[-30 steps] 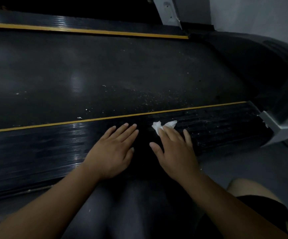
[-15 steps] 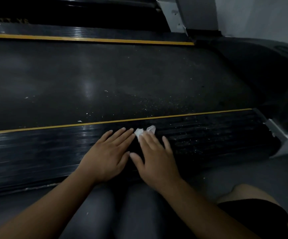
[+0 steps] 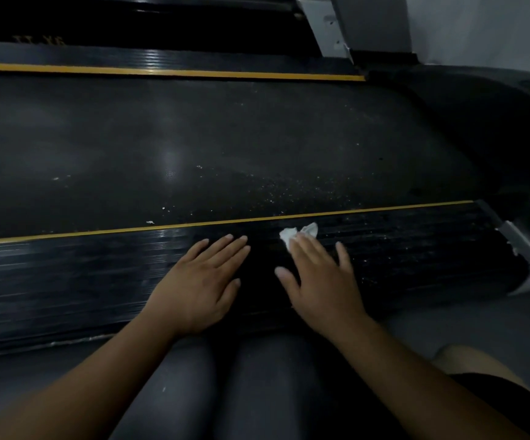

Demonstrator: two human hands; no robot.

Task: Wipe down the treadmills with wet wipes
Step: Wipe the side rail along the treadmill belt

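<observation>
The person kneels at the treadmill's side, both hands on the near rail [image 3: 83, 274], the ribbed black strip just this side of the yellow stripe [image 3: 98, 231]. The left hand [image 3: 203, 281] lies flat with fingers straight and together, holding nothing; it seems to serve only as a brace. The right hand [image 3: 320, 281] is also flat, fingers straight and spread, and presses the wipe [image 3: 292, 234] onto the rail under its fingertips, so that only a crumpled white corner shows, just short of the stripe. The wipe is pressed rather than gripped. As for progress, the rail leftward along the stripe from the hands looks glossy and free of specks, which suggests that stretch is done. Rightward along the stripe, toward the grey end bracket [image 3: 523, 246], pale specks dot the ribs, so that part probably remains. Beyond the stripe, the belt [image 3: 194, 138] carries scattered white grit and a few crumbs close to the stripe, and looks unwiped. Farther beyond lie the far rail [image 3: 162, 58] and the motor cover [image 3: 479, 122]; in this dim light it cannot be told whether either is clean. The job appears to be at an early stage, with most of this machine left.
</observation>
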